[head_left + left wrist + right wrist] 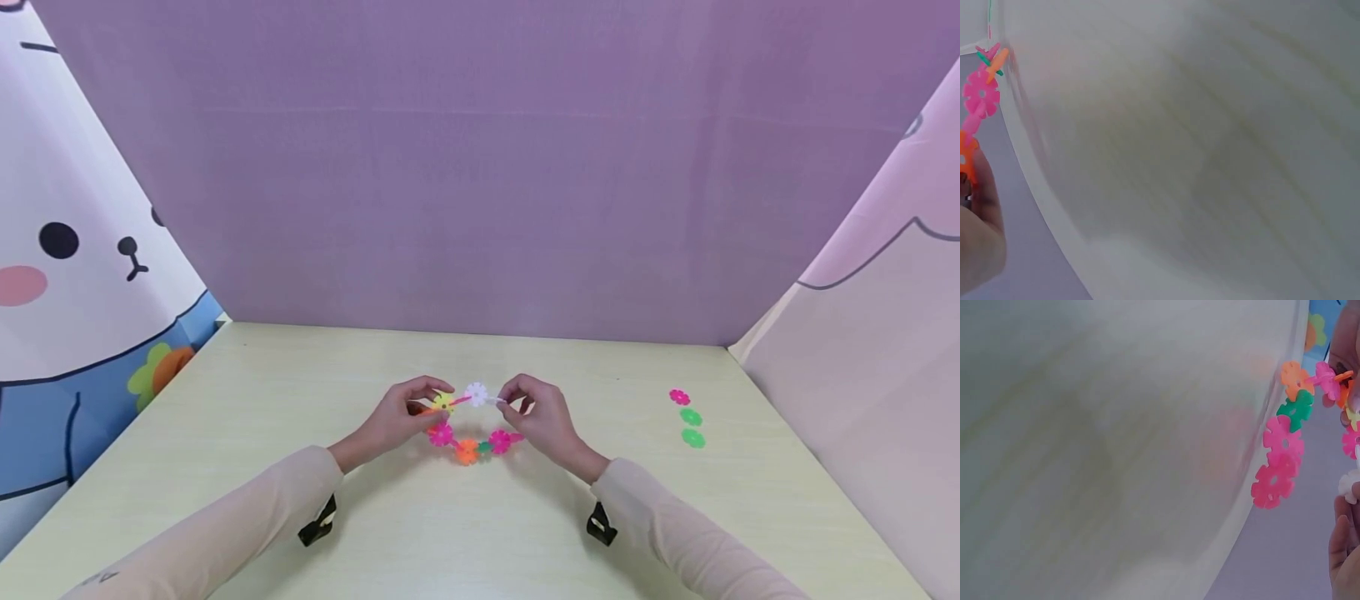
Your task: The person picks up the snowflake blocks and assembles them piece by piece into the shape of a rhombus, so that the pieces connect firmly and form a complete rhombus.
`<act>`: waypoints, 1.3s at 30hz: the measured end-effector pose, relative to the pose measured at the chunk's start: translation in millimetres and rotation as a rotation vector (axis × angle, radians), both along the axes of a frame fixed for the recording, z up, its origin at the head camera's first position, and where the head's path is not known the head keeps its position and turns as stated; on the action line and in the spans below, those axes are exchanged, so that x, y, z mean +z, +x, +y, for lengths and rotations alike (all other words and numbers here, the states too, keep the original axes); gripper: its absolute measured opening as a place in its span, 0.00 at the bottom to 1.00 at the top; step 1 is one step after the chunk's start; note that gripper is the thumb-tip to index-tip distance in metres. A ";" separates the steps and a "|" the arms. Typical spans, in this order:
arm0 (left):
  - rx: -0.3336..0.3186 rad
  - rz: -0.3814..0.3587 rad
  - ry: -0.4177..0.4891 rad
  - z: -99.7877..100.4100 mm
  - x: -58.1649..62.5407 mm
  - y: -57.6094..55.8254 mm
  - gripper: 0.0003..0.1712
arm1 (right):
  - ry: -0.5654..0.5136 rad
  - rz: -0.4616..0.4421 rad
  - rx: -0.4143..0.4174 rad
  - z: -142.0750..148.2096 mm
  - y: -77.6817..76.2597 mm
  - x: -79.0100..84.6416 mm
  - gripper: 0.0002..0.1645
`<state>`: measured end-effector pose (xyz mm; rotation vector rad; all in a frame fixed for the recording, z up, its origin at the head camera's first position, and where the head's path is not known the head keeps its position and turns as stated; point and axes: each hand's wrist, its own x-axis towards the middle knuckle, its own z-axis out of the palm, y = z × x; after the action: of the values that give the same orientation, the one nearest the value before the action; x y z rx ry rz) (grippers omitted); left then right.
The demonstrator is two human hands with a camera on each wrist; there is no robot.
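Observation:
A curved chain of slotted, flower-shaped plastic discs hangs between both hands, over the table. My left hand (397, 412) pinches it near a yellow disc (444, 402); an orange disc (967, 155) shows at its fingertips in the left wrist view. With thumb and fingertips, my right hand (547, 417) pinches a white disc (1349, 485), seen edge-on in the head view beside another white disc (476, 393). Lower along the chain come a pink disc (441, 433), an orange one (467, 452), a green one (1297, 411) and two pinks at the loose end (1274, 484).
To the right on the pale table (750, 517), a loose pink disc (679, 397) and two green discs (692, 427) lie in a row. A purple panel (480, 183) stands along the far edge, with printed cloths at both sides.

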<state>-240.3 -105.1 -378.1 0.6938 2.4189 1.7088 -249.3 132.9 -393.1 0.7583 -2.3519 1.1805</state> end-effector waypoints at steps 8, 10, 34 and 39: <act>0.024 0.026 -0.072 4.9 3.3 0.6 0.19 | 0.010 0.028 -0.004 -3.3 0.7 -0.4 0.08; 0.016 0.032 -0.081 5.5 3.9 0.7 0.19 | 0.014 0.036 -0.008 -4.1 0.6 0.3 0.08; 0.025 0.170 -0.061 14.2 -22.4 -19.2 0.27 | 0.032 0.070 0.012 -9.6 -5.3 -0.4 0.07; 0.054 0.209 -0.032 15.3 -23.5 -21.0 0.25 | 0.042 0.111 0.021 -11.4 -5.1 1.3 0.07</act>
<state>-261.2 -89.8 -401.6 0.8501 2.6190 1.6895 -254.4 121.5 -391.8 0.8419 -2.2887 1.0719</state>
